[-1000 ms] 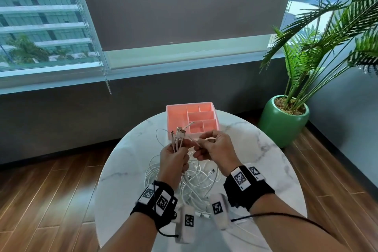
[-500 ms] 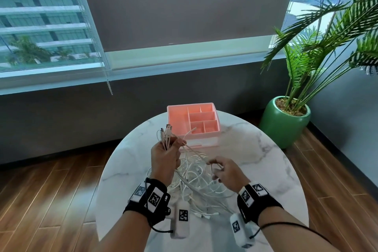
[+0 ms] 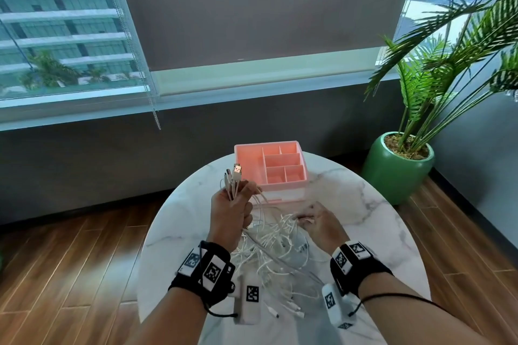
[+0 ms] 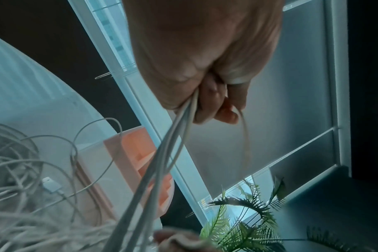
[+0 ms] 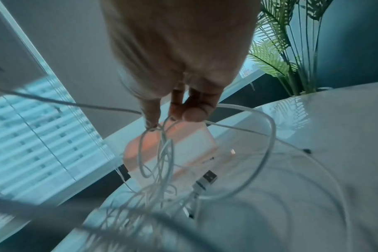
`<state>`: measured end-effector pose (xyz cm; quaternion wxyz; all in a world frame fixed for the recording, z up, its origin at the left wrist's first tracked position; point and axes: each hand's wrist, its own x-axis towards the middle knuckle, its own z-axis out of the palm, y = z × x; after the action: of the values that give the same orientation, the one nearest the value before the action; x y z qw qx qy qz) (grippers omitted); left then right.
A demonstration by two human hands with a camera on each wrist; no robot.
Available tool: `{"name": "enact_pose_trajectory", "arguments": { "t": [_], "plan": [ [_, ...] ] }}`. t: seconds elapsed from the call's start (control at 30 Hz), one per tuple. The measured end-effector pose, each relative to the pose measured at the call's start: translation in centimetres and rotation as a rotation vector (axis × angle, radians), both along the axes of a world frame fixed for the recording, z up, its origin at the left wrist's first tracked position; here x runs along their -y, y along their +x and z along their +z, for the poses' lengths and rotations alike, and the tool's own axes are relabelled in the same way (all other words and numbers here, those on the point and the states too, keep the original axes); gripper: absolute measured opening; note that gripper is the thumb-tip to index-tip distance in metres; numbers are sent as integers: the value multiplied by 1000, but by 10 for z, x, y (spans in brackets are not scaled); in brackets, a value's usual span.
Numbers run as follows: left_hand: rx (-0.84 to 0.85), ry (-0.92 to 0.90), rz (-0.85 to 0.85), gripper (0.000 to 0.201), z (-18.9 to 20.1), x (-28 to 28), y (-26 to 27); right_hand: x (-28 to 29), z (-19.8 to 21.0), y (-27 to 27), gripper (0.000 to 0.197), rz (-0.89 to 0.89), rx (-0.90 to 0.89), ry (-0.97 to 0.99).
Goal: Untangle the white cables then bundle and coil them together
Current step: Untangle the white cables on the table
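A tangle of white cables (image 3: 272, 249) lies on the round marble table (image 3: 378, 232). My left hand (image 3: 232, 210) is raised and grips a bunch of cable ends, with the USB plugs (image 3: 235, 173) sticking up above the fist. In the left wrist view several cables (image 4: 175, 136) run down out of the curled fingers (image 4: 218, 105). My right hand (image 3: 314, 218) is lower, to the right of the pile, and pinches thin cable loops (image 5: 160, 136) between thumb and fingertips (image 5: 194, 114). A loose USB plug (image 5: 207, 179) lies on the table below it.
A pink compartment tray (image 3: 280, 168) stands at the far side of the table, just beyond the hands. A green pot with a palm plant (image 3: 398, 165) sits on the wooden floor at the right. Behind is a dark wall with a window.
My right hand left the left hand, dropped to the right side of the pile and took hold of loops there. The left hand lifted the plug bunch slightly up and left.
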<state>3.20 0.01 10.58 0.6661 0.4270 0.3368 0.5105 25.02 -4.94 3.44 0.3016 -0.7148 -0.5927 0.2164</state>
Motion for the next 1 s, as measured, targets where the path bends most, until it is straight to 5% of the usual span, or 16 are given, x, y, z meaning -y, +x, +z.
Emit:
{"name": "enact_pose_trajectory", "arguments": {
  "t": [0.17,0.27,0.43,0.63,0.73,0.9,1.0],
  "plan": [
    [-57,-14,-15,22,-18,4,12,-13,58,-8,11,-11,-186,58],
    [-230,34,2,11,-20,6,23,-18,79,-14,12,-46,-333,79],
    [-312,188,-68,26,-19,9,39,-17,92,-30,13,5,-526,56],
    [-650,272,-53,10,-46,-5,35,-15,101,-29,17,-88,-659,65],
    [-683,279,-51,6,-52,-10,28,-18,110,-22,18,-154,-807,94],
    [-844,382,-45,8,-47,-21,28,-20,113,-23,20,-206,-703,111],
    [-972,290,-15,11,-56,-27,17,-18,123,-16,20,-205,-746,171]
  ]
}}
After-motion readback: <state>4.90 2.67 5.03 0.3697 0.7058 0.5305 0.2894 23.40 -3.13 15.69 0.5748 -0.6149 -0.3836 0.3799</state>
